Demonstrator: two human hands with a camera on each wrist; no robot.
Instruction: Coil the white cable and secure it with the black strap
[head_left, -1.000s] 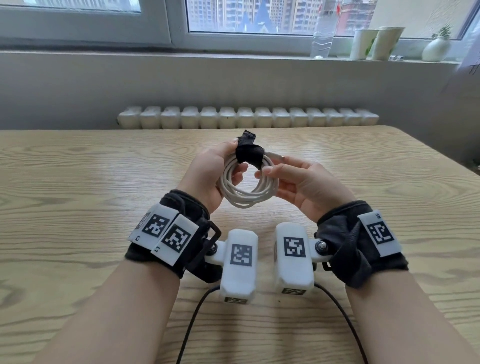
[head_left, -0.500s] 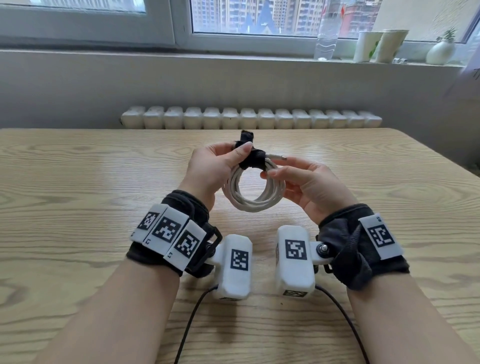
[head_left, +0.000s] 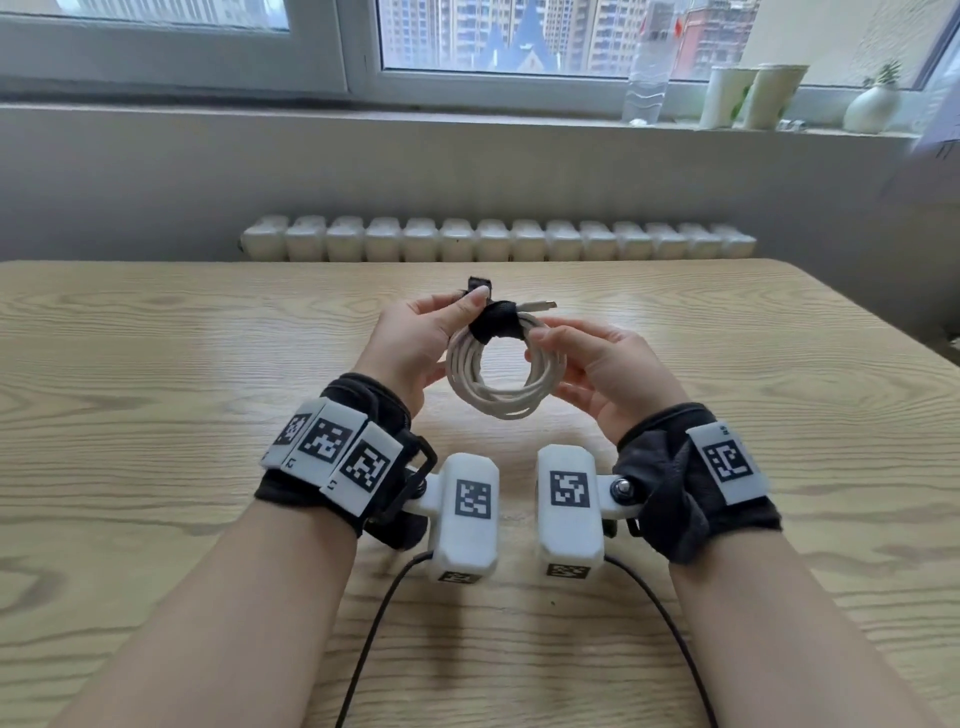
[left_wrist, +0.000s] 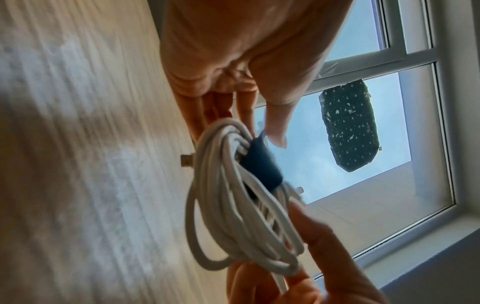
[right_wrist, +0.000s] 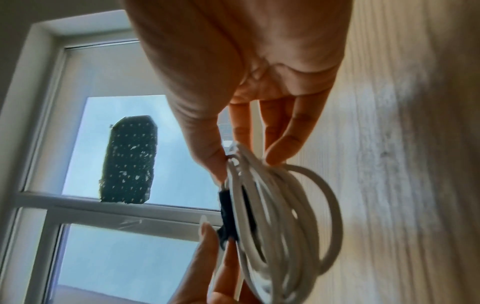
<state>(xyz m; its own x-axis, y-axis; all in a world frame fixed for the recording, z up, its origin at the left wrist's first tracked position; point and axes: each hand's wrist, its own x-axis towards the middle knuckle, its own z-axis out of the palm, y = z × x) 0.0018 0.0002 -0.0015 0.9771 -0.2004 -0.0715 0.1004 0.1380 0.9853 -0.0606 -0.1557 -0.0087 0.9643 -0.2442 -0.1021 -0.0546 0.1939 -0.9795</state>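
Observation:
The white cable (head_left: 498, 382) is wound into a round coil, held upright above the wooden table between both hands. The black strap (head_left: 496, 321) wraps the coil's top, with its free end sticking up behind my left fingertips. My left hand (head_left: 415, 343) pinches the strap with thumb and forefinger at the coil's upper left. My right hand (head_left: 587, 364) pinches the coil's right side. A metal plug (head_left: 540, 305) pokes out to the right of the strap. The left wrist view shows the strap (left_wrist: 261, 164) round the coil (left_wrist: 233, 205). In the right wrist view my right thumb and fingers pinch the coil (right_wrist: 280, 216).
The wooden table (head_left: 156, 415) spreads out on all sides. A white radiator (head_left: 493, 239) runs behind its far edge. On the windowsill stand a plastic bottle (head_left: 647, 78), two paper cups (head_left: 753, 96) and a small white vase (head_left: 870, 106). Black leads (head_left: 374, 623) trail from the wrist cameras.
The strap has been folded down tighter over the coil's top, and my left thumb and forefinger have moved onto it. The coil now sits a little lower and more face-on.

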